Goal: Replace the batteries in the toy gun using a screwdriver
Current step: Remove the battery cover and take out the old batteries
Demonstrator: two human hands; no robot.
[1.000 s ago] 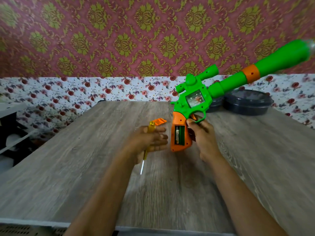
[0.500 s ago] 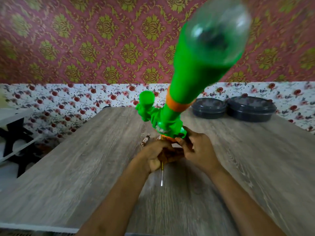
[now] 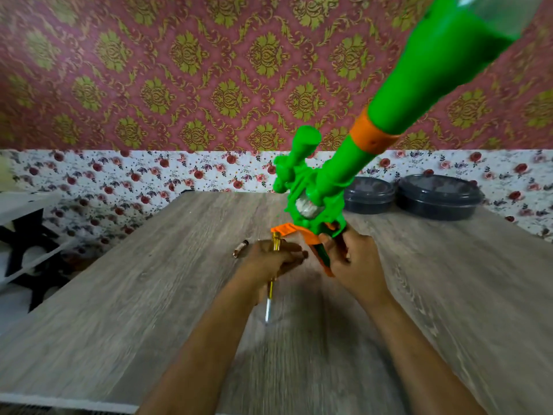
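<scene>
At the far right of the bench (image 3: pixel 149 295), against the flowered wall, two dark round lidded tubs: left tub (image 3: pixel 369 194) and right tub (image 3: pixel 438 197), side by side and just about touching. Contents not to be made out through the lids.

In front of them, and covering part of the left tub, the toy gun (image 3: pixel 332 181): green with an orange band, held up off the bench, barrel slanting up and right out of the top corner, orange handle pointing down. Right grip (image 3: pixel 356 259) clamped round that handle, fingers curled about it, with a dark green slot in the handle visible between thumb and fingers.

Just to the left, left grip (image 3: pixel 269 259) closed on the screwdriver (image 3: pixel 270 290). Yellow handle poking out above the fingers, steel shaft pointing back toward the wearer below the palm. Tip touching the wood or not: cannot tell. Left fingertips near the gun's handle, not plainly touching it.

Just behind the left grip, a small orange cover piece (image 3: pixel 284 228) by the gun's base; loose or joined, hard to tell through the blur. Further left, alone on the wood, one small battery (image 3: pixel 240 248) on its side, apart from both grips.

Beyond the bench's left edge, a white shelf (image 3: pixel 24 202) with dark shapes beneath, too blurred to name
</scene>
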